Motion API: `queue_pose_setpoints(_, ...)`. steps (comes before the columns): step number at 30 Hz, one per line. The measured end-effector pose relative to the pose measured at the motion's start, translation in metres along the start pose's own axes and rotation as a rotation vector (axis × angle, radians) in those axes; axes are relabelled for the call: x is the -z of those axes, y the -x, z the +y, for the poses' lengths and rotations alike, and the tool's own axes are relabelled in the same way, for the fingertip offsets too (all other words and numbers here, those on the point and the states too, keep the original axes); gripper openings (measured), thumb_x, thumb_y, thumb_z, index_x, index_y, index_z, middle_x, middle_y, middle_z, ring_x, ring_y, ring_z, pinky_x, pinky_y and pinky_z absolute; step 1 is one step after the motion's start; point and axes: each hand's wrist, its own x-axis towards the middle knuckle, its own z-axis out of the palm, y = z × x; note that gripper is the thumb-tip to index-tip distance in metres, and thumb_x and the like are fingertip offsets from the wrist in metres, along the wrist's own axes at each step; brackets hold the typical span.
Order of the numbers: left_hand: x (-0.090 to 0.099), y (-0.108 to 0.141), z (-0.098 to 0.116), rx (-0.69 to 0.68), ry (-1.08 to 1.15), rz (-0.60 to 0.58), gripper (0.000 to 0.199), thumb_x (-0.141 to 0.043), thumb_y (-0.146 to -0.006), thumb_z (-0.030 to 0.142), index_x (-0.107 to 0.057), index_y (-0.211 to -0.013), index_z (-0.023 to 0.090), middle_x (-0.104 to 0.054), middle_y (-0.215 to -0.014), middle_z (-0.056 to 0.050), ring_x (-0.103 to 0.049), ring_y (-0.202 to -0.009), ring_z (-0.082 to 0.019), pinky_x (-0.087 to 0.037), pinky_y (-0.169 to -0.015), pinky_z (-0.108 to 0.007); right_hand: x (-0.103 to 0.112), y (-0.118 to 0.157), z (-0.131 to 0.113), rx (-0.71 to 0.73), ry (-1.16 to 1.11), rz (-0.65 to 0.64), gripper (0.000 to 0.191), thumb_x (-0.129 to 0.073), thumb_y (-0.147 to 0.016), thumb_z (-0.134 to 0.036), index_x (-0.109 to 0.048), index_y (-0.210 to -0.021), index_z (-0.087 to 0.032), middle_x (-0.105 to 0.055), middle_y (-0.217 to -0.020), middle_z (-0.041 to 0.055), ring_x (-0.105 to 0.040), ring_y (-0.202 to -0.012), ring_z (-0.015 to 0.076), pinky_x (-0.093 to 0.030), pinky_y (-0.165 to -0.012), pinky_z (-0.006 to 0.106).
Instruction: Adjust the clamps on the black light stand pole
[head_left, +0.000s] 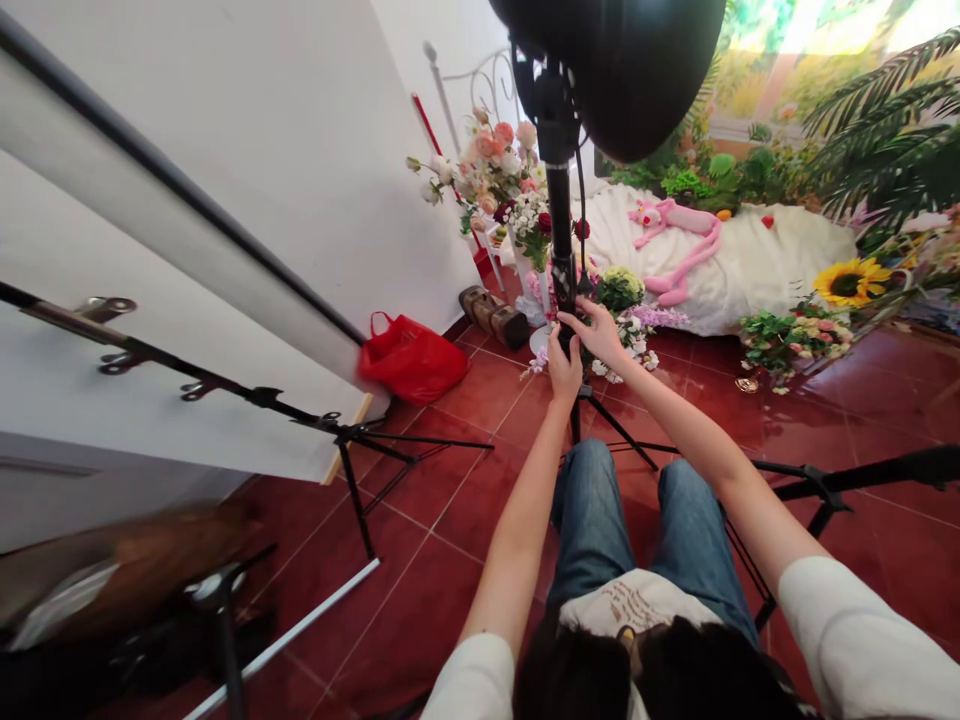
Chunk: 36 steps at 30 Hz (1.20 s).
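Observation:
A black light stand (pixel 559 205) rises in front of me, with a large black lamp head (pixel 645 70) on top and a cable hanging beside its pole. My left hand (pixel 564 362) is closed round the lower part of the pole, thumb up. Just above and to the right, my right hand (pixel 596 332) has its fingers on the same pole, bent against its far side. The exact part under my fingertips is too small to make out. The stand's legs spread out over the floor below my hands.
A red bag (pixel 414 358) lies by the wall. Left of me stands another tripod (pixel 360 435) with clamps on its bar. Artificial flowers (pixel 499 165) and a draped bed (pixel 780 265) with a pink plush toy (pixel 682 225) are ahead. A black stand (pixel 825 485) reaches in from the right.

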Motion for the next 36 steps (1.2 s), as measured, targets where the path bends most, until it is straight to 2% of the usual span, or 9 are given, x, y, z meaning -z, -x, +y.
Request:
queue_pose_setpoints(7, -0.006, -0.008, 0.001, 0.04, -0.035, 0.005, 0.06, -0.029, -0.098, 0.064, -0.049, -0.13, 0.017, -0.064, -0.127, -0.018, -0.06, -0.125, -0.025, -0.046, -0.107, -0.039, 0.011, -0.04, -0.024, 0.216, -0.153, -0.045, 0.053, -0.062, -0.087, -0.058, -0.067, -0.122, -0.019, -0.07, -0.119, 0.0063, -0.063, -0.118, 0.024, -0.049, -0.107, 0.039)
queue_pose_setpoints(14, -0.01, -0.01, 0.001, 0.045, -0.069, 0.066, 0.059, -0.03, -0.098, 0.063, -0.053, -0.125, 0.016, -0.065, -0.123, -0.019, -0.061, -0.123, -0.026, -0.045, -0.108, -0.039, 0.021, -0.035, -0.033, 0.224, -0.099, -0.05, 0.056, -0.06, -0.088, -0.061, -0.064, -0.128, -0.022, -0.069, -0.123, 0.0056, -0.061, -0.124, 0.0238, -0.047, -0.11, 0.04)
queue_pose_setpoints(17, -0.01, -0.009, 0.004, 0.049, -0.062, 0.067, 0.058, -0.03, -0.098, 0.062, -0.053, -0.125, 0.017, -0.065, -0.122, -0.017, -0.061, -0.122, -0.024, -0.046, -0.106, -0.038, 0.033, -0.017, -0.023, 0.205, -0.025, -0.053, 0.052, -0.056, -0.092, -0.059, -0.063, -0.129, -0.023, -0.067, -0.129, 0.0064, -0.059, -0.127, 0.0236, -0.044, -0.112, 0.04)
queue_pose_setpoints(20, -0.009, -0.009, 0.005, 0.038, -0.058, 0.055, 0.055, -0.03, -0.099, 0.061, -0.053, -0.125, 0.018, -0.065, -0.122, -0.016, -0.061, -0.122, -0.023, -0.047, -0.105, -0.037, 0.042, 0.013, 0.001, 0.162, 0.101, -0.079, 0.05, -0.045, -0.098, -0.057, -0.063, -0.129, -0.022, -0.066, -0.131, 0.0097, -0.059, -0.127, 0.0238, -0.042, -0.114, 0.041)
queue_pose_setpoints(24, -0.008, -0.009, 0.005, 0.04, -0.062, 0.047, 0.055, -0.03, -0.099, 0.06, -0.053, -0.125, 0.018, -0.065, -0.122, -0.017, -0.062, -0.12, -0.023, -0.046, -0.105, -0.037, 0.037, 0.043, 0.037, 0.156, 0.228, -0.115, 0.056, -0.034, -0.102, -0.054, -0.056, -0.139, -0.018, -0.059, -0.142, 0.0149, -0.053, -0.135, 0.023, -0.036, -0.118, 0.042)
queue_pose_setpoints(27, -0.009, -0.009, 0.002, 0.032, -0.066, 0.057, 0.058, -0.029, -0.098, 0.062, -0.054, -0.125, 0.016, -0.065, -0.121, -0.017, -0.062, -0.12, -0.023, -0.047, -0.105, -0.036, 0.028, 0.047, 0.052, 0.166, 0.29, -0.134, 0.056, -0.033, -0.103, -0.048, -0.048, -0.146, -0.016, -0.051, -0.151, 0.016, -0.042, -0.146, 0.0223, -0.029, -0.122, 0.044)
queue_pose_setpoints(30, -0.011, -0.009, 0.0, 0.022, -0.053, 0.066, 0.059, -0.029, -0.098, 0.062, -0.054, -0.124, 0.015, -0.066, -0.121, -0.018, -0.063, -0.118, -0.023, -0.047, -0.105, -0.037, 0.022, 0.042, 0.056, 0.144, 0.316, -0.127, 0.053, -0.033, -0.103, -0.042, -0.045, -0.147, -0.016, -0.049, -0.152, 0.0147, -0.035, -0.149, 0.0214, -0.021, -0.125, 0.045)
queue_pose_setpoints(33, -0.011, -0.009, 0.001, 0.031, -0.051, 0.059, 0.056, -0.03, -0.099, 0.061, -0.054, -0.125, 0.017, -0.066, -0.121, -0.017, -0.063, -0.118, -0.023, -0.048, -0.103, -0.037, 0.014, 0.031, 0.058, 0.039, 0.201, -0.086, 0.049, -0.034, -0.103, -0.04, -0.045, -0.144, -0.016, -0.052, -0.149, 0.0146, -0.046, -0.142, 0.0182, -0.031, -0.12, 0.037)
queue_pose_setpoints(36, -0.009, -0.01, 0.001, 0.037, -0.057, 0.043, 0.057, -0.029, -0.099, 0.061, -0.054, -0.125, 0.017, -0.065, -0.121, -0.017, -0.062, -0.119, -0.023, -0.048, -0.103, -0.037, 0.003, 0.015, 0.063, -0.19, 0.069, -0.013, 0.048, -0.039, -0.102, -0.04, -0.045, -0.141, -0.013, -0.067, -0.122, 0.0134, -0.065, -0.113, 0.0158, -0.048, -0.1, 0.029)
